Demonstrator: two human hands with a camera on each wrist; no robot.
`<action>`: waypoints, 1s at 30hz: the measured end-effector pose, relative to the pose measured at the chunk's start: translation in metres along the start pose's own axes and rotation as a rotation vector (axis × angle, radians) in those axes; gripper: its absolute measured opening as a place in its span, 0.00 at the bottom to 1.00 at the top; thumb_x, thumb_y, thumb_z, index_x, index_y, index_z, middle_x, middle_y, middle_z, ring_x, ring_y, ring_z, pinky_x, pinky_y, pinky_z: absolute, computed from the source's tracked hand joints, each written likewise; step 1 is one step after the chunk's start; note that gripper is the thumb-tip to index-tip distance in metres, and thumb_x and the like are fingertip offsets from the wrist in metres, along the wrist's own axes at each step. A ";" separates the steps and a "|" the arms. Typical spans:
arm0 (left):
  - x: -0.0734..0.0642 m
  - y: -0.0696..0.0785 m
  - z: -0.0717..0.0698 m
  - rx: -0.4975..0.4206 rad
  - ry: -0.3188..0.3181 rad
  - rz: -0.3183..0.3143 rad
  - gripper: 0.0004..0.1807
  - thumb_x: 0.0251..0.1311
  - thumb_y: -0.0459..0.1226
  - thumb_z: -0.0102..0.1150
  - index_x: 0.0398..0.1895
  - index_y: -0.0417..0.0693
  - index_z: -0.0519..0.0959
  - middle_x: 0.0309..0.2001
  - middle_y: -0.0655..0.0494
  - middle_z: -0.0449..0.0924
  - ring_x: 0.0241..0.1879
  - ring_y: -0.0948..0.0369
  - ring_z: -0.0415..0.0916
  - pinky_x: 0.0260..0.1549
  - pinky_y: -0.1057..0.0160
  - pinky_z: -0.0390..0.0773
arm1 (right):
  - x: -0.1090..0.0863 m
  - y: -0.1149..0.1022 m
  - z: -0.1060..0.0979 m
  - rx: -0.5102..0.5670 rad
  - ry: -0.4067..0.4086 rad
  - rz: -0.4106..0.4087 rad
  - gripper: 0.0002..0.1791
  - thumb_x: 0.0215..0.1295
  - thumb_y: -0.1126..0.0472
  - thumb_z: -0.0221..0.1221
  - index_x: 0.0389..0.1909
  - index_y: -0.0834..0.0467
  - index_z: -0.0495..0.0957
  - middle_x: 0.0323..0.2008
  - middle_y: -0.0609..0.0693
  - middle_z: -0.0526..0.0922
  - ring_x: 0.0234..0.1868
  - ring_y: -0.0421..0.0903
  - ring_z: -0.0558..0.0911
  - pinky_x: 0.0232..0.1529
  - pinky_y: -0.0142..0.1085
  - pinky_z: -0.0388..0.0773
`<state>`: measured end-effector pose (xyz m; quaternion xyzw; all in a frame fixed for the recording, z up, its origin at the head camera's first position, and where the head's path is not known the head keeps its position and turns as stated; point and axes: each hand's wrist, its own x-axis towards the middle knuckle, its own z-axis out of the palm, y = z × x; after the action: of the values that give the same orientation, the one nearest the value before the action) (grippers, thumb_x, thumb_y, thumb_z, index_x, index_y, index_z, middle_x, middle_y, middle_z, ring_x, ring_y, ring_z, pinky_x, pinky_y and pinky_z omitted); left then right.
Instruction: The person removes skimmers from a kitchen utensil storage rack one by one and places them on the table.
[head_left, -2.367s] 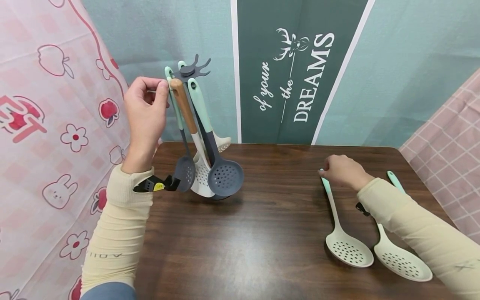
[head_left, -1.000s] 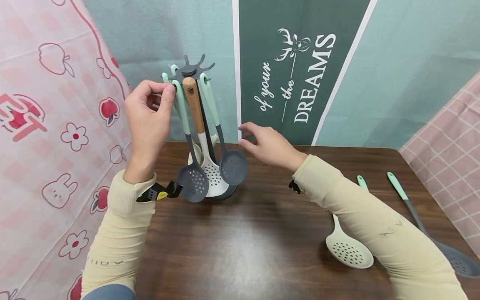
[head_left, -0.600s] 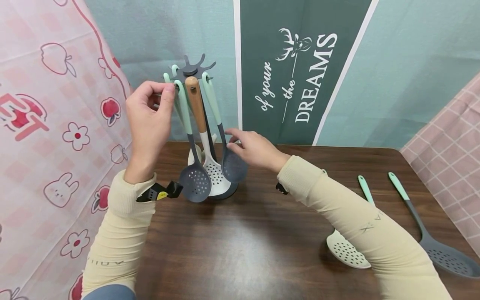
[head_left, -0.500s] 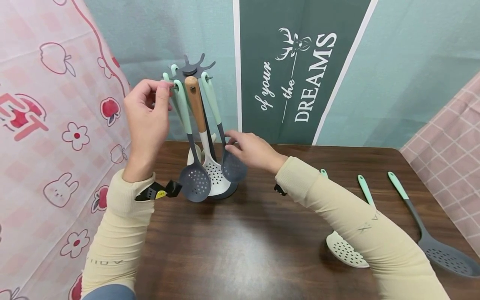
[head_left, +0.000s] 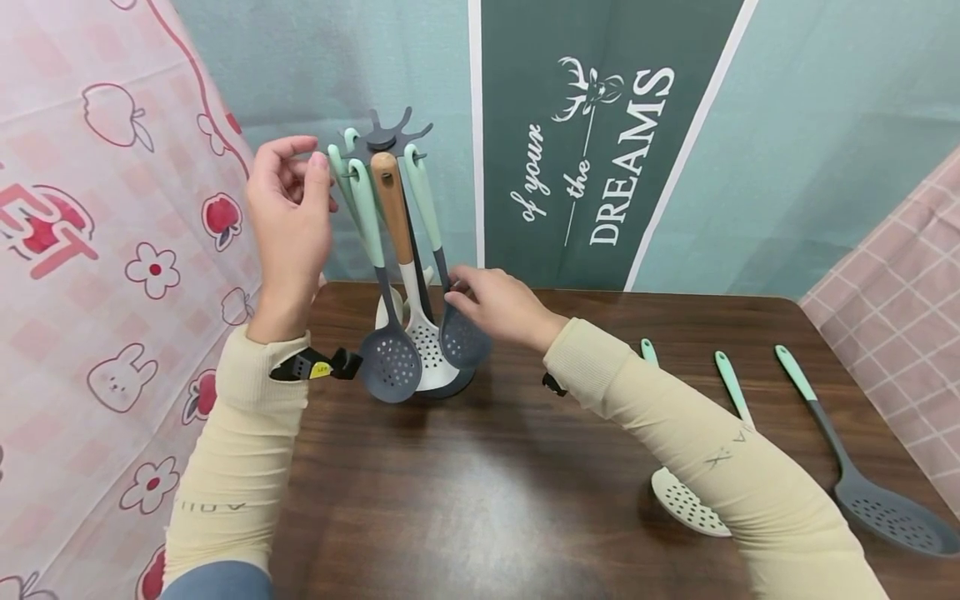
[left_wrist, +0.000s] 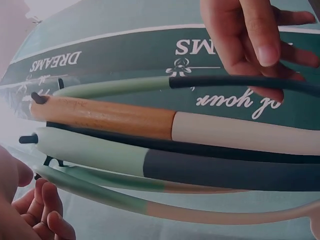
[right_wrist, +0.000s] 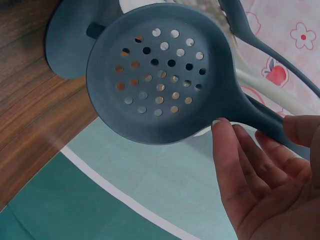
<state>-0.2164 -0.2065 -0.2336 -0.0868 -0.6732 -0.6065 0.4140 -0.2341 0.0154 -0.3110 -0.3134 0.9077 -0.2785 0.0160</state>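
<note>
A dark rotating utensil rack (head_left: 382,140) with branching hooks holds several hanging utensils. My left hand (head_left: 288,200) is beside its hooks at the left, fingers loosely bent with nothing in them. In the left wrist view its fingertips are right at a hook and a mint handle end (left_wrist: 90,187). My right hand (head_left: 502,304) is at the neck of the dark grey skimmer (right_wrist: 160,75), thumb on one side and fingers on the other, fingertips by the perforated bowl. That skimmer hangs by its mint handle (head_left: 423,200). Beside it hangs a wooden-handled white slotted turner (head_left: 393,208), then another grey skimmer (head_left: 390,362).
On the brown table (head_left: 480,492) at the right lie a dark slotted turner (head_left: 892,512) and two pale utensils, partly hidden under my right sleeve (head_left: 697,442). A patterned pink cloth (head_left: 112,292) borders the left side; a blue-green curtain (head_left: 570,167) hangs behind.
My right hand has come from the right-hand utensils to the rack's grey skimmer. The rack has turned, bringing other utensils forward. My left hand has drawn slightly left, its fingers loosened.
</note>
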 end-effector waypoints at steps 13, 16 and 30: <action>0.003 -0.008 -0.001 0.063 0.006 0.065 0.08 0.72 0.35 0.59 0.42 0.36 0.82 0.28 0.64 0.75 0.24 0.63 0.72 0.30 0.67 0.73 | -0.004 -0.009 0.003 0.009 -0.031 0.009 0.12 0.75 0.52 0.59 0.49 0.55 0.81 0.40 0.47 0.86 0.40 0.41 0.84 0.44 0.39 0.81; 0.004 -0.008 -0.002 0.069 0.009 0.077 0.08 0.71 0.35 0.59 0.41 0.36 0.82 0.28 0.65 0.76 0.24 0.63 0.72 0.30 0.67 0.73 | -0.003 -0.011 0.004 0.006 -0.028 0.000 0.12 0.75 0.51 0.60 0.47 0.55 0.81 0.38 0.46 0.86 0.38 0.41 0.83 0.41 0.38 0.81; 0.006 -0.006 -0.001 0.097 0.001 0.056 0.04 0.70 0.35 0.61 0.38 0.45 0.84 0.30 0.62 0.78 0.24 0.64 0.73 0.30 0.68 0.72 | -0.005 -0.014 0.009 -0.044 0.004 -0.015 0.11 0.77 0.51 0.57 0.39 0.55 0.77 0.28 0.46 0.81 0.27 0.43 0.77 0.30 0.37 0.73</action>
<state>-0.2238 -0.2113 -0.2338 -0.0852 -0.6989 -0.5613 0.4350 -0.2206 0.0046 -0.3115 -0.3198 0.9112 -0.2595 0.0050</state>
